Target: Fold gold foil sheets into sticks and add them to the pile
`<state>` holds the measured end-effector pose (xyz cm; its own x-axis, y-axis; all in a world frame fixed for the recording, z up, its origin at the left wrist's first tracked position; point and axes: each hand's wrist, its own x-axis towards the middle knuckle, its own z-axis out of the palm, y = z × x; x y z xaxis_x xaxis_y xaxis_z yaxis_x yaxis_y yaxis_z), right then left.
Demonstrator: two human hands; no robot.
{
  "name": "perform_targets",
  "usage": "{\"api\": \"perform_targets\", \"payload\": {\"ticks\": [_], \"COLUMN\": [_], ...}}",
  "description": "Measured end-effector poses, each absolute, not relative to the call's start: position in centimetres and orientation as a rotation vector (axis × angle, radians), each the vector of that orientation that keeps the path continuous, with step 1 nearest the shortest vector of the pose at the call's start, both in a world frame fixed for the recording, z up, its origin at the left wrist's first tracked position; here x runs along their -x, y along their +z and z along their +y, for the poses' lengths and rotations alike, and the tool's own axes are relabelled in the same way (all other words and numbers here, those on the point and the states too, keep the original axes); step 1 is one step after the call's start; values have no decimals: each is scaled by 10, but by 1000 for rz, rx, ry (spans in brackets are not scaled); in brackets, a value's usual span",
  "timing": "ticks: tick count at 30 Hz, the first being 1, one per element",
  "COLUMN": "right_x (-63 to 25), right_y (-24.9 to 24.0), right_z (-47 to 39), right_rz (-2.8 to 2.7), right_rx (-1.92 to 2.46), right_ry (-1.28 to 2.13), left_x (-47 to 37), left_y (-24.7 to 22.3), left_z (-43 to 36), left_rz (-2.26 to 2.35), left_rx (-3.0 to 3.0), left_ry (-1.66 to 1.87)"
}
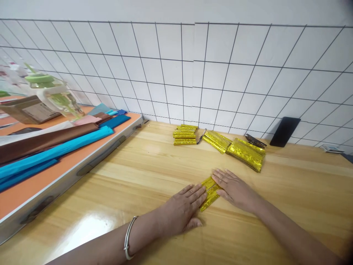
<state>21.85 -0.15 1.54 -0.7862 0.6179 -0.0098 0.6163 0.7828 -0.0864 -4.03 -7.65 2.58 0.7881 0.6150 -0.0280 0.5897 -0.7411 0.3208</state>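
Observation:
A flat, shiny gold foil piece (210, 193) with lengthwise folds or seams lies on the wooden table (132, 176). My left hand (184, 208), a silver bangle on its wrist, rests with outstretched fingers on the foil's left end. On its right end my right hand (234, 187) lies flat, fingers straight. Neither hand is closed round anything. Farther back sit a stack of gold foil pieces (246, 154), another gold foil piece (217, 141) beside it, and several narrow folded gold strips (185, 134).
A dark phone (285, 131) leans against the tiled-pattern wall (171, 73). Near it lies a dark hair clip (255, 140). On the left, an orange surface (121, 138) carries folded cloth strips (82, 145), a cardboard box (30, 110) and a green-lidded bottle (55, 92).

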Motion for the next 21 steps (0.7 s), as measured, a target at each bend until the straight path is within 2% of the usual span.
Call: {"api": "perform_targets", "payload": {"ticks": [4,9,21], "right_x": [-200,-195,-203], "right_y": [11,5,10], "right_z": [-20,-28,15], "right_rz": [-2826,-2814,-2920], "right_rx": [1237,1282,960], "right_ry": [-38,117,278], "left_x": [34,24,16], "left_y": [21,17,27], "left_z": [-82,-93,-84], "left_rz": [996,1074,916], "left_rx": [-2668,-2672,-2639], "left_ry": [83,110,146]}}
